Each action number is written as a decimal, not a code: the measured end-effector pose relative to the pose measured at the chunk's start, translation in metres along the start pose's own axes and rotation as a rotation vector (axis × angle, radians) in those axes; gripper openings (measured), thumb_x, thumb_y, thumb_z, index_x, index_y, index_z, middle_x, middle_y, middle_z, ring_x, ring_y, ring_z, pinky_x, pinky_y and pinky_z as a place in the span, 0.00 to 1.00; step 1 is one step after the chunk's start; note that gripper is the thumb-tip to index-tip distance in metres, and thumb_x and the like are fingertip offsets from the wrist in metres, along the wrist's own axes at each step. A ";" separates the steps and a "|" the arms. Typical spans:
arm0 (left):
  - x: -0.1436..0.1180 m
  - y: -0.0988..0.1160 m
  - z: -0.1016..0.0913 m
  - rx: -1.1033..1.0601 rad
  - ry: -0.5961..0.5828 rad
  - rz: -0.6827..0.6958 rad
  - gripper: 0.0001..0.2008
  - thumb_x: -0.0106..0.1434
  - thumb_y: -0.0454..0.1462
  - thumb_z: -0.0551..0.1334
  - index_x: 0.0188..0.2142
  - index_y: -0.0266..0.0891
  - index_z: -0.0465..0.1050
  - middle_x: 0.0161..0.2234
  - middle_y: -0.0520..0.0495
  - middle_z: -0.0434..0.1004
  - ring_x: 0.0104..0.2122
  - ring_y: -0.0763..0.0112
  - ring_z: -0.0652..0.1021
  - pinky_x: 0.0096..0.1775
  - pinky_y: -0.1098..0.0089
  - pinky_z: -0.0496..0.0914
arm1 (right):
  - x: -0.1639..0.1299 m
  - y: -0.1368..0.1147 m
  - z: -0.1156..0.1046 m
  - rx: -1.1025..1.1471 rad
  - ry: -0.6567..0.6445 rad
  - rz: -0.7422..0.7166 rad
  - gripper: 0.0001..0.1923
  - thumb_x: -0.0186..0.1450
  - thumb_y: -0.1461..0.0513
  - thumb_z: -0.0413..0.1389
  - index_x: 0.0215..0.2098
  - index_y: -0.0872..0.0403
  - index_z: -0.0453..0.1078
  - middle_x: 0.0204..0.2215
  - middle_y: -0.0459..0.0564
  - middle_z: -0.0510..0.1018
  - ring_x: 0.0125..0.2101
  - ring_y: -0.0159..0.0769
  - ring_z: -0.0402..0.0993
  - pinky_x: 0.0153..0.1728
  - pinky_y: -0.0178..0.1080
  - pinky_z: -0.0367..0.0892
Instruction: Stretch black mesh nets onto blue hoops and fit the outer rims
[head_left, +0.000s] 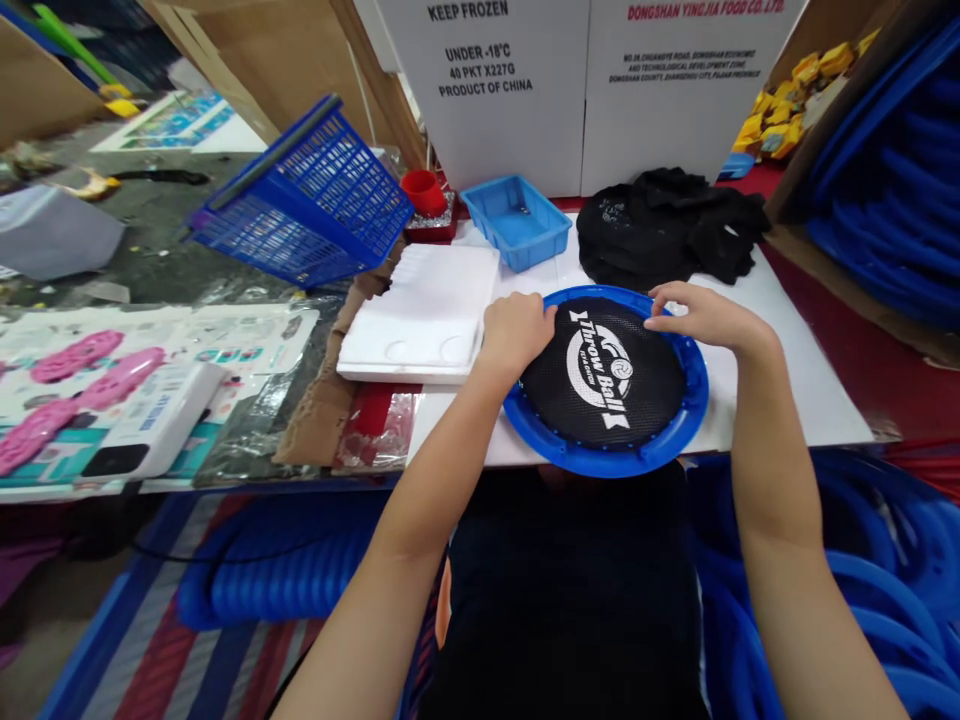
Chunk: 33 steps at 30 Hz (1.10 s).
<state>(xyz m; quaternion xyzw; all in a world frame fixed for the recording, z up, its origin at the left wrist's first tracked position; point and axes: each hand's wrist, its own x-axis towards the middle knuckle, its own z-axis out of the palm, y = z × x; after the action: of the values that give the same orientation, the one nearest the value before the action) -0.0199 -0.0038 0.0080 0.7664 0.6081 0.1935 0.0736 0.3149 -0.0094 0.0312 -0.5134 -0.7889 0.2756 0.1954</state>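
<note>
In front of me a round throw-ball racket, a blue plastic ring point(516, 418) with black mesh point(551, 385) stretched inside it, lies at the table's near edge. White lettering reading "Throw Ball" is printed on the mesh. My left hand point(519, 328) is closed on the ring's upper left rim, thumb over the mesh edge. At the upper right rim is my right hand point(701, 315), thumb and index finger bent close together at the mesh edge. Whether anything small sits between those fingertips I cannot make out.
White foam blocks point(420, 305), a light blue tray point(517, 225), black cloth point(667, 225) and a red cup point(424, 192) sit behind. A blue basket point(315, 200) leans at left. Blue rings are stacked at right point(892, 190) and below the table point(885, 570). White cartons point(540, 130) stand at the back.
</note>
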 end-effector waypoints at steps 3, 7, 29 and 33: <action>0.002 -0.016 0.007 -0.100 0.108 -0.008 0.19 0.68 0.52 0.67 0.31 0.40 0.76 0.26 0.41 0.73 0.41 0.49 0.78 0.47 0.52 0.71 | -0.003 0.002 -0.001 -0.047 -0.148 0.082 0.21 0.61 0.43 0.71 0.45 0.45 0.84 0.72 0.52 0.69 0.73 0.69 0.61 0.71 0.66 0.59; 0.002 -0.017 0.004 -0.070 0.088 -0.024 0.23 0.66 0.57 0.67 0.28 0.41 0.74 0.26 0.42 0.71 0.39 0.49 0.78 0.46 0.52 0.71 | -0.002 0.002 0.007 -0.068 -0.230 0.087 0.24 0.57 0.44 0.74 0.47 0.44 0.83 0.79 0.49 0.56 0.78 0.72 0.47 0.75 0.70 0.52; -0.003 0.007 -0.012 -0.003 -0.349 0.361 0.27 0.67 0.60 0.65 0.46 0.40 0.82 0.53 0.34 0.75 0.56 0.41 0.72 0.61 0.45 0.68 | 0.012 -0.008 0.029 0.007 -0.106 -0.160 0.18 0.66 0.44 0.67 0.35 0.48 0.83 0.72 0.52 0.71 0.74 0.59 0.61 0.74 0.63 0.54; -0.001 0.008 -0.009 -0.060 -0.332 0.414 0.16 0.72 0.48 0.64 0.47 0.40 0.81 0.55 0.35 0.73 0.57 0.45 0.73 0.60 0.47 0.69 | 0.006 -0.007 0.017 0.052 -0.164 -0.087 0.17 0.65 0.46 0.68 0.33 0.49 0.80 0.74 0.49 0.69 0.72 0.57 0.66 0.73 0.60 0.58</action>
<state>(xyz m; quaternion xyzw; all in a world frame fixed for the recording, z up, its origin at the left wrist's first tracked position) -0.0162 -0.0077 0.0184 0.8931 0.4121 0.0939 0.1539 0.2977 -0.0105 0.0229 -0.4493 -0.8163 0.3282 0.1551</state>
